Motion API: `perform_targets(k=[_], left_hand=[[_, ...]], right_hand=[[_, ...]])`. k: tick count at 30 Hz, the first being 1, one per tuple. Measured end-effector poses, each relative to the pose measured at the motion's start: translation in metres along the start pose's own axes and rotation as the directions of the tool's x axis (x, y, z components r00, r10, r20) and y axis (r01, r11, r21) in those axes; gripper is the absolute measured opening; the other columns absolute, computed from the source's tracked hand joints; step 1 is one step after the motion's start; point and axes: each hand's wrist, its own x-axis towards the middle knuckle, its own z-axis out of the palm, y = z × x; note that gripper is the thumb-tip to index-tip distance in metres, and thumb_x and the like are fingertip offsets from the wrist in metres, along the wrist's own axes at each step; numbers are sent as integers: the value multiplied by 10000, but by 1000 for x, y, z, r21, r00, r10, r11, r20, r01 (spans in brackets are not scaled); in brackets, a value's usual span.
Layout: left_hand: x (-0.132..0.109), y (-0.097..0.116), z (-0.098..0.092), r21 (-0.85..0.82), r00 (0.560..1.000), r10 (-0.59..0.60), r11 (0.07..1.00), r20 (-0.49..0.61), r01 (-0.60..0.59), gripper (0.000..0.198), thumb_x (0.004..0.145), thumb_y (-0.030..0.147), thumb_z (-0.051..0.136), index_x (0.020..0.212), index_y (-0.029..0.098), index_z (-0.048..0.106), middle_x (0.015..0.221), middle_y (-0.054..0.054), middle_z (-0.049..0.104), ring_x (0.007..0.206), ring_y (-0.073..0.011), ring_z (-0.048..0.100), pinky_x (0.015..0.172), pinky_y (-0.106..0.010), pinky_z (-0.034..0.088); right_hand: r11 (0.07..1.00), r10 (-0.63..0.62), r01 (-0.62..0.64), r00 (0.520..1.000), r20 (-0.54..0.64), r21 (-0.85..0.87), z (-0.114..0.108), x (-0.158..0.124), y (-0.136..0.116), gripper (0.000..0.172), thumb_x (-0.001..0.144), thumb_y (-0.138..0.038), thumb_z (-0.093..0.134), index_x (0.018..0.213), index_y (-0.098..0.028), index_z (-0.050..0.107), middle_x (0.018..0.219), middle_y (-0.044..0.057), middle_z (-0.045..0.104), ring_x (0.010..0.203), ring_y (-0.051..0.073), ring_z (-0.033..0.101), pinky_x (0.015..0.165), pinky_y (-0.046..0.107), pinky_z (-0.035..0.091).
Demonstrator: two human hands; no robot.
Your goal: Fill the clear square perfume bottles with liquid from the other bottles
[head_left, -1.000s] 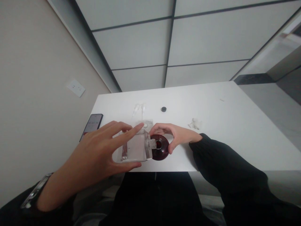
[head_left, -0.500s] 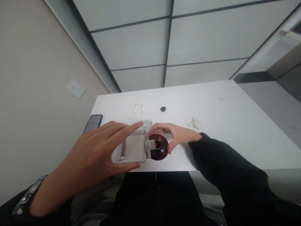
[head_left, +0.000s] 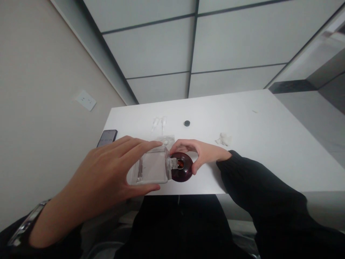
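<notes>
My left hand [head_left: 118,163] is wrapped round a clear, square-sided bottle [head_left: 155,167], fingers over its top side and thumb below. The bottle is tipped on its side, its threaded neck pointing right. That neck meets the opening of a dark red, rounded bottle [head_left: 182,174]; whether the two touch I cannot tell. My right hand [head_left: 199,153] steadies the red bottle between thumb and fingers from the right and far side. Liquid inside the clear bottle is hard to make out. A small dark cap [head_left: 187,123] lies on the table beyond the hands.
On the white table [head_left: 242,118], clear plastic spray pump parts [head_left: 159,123] lie behind the clear bottle, near a small transparent packet [head_left: 167,139]. A crumpled tissue [head_left: 223,139] is at the right. A phone [head_left: 107,138] rests at the left edge, below a wall socket [head_left: 86,100].
The whole view has shifted very slightly. Both hands hold their bottles in nearly the same pose, with the clear bottle's neck still at the red bottle's opening.
</notes>
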Motion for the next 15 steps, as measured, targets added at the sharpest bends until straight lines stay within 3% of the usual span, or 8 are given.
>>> perform_targets(k=[15], left_hand=[[-1, 0, -2, 15, 1000, 0, 1000, -24, 0, 542, 969, 582, 634, 1429, 316, 528, 1216, -52, 736, 993, -293, 724, 766, -355, 523]], right_hand=[[1000, 19, -19, 1000, -5, -11, -1, -1, 1, 713, 654, -280, 1006, 1260, -198, 641, 1321, 94, 704, 1276, 228, 654, 1198, 442, 409]])
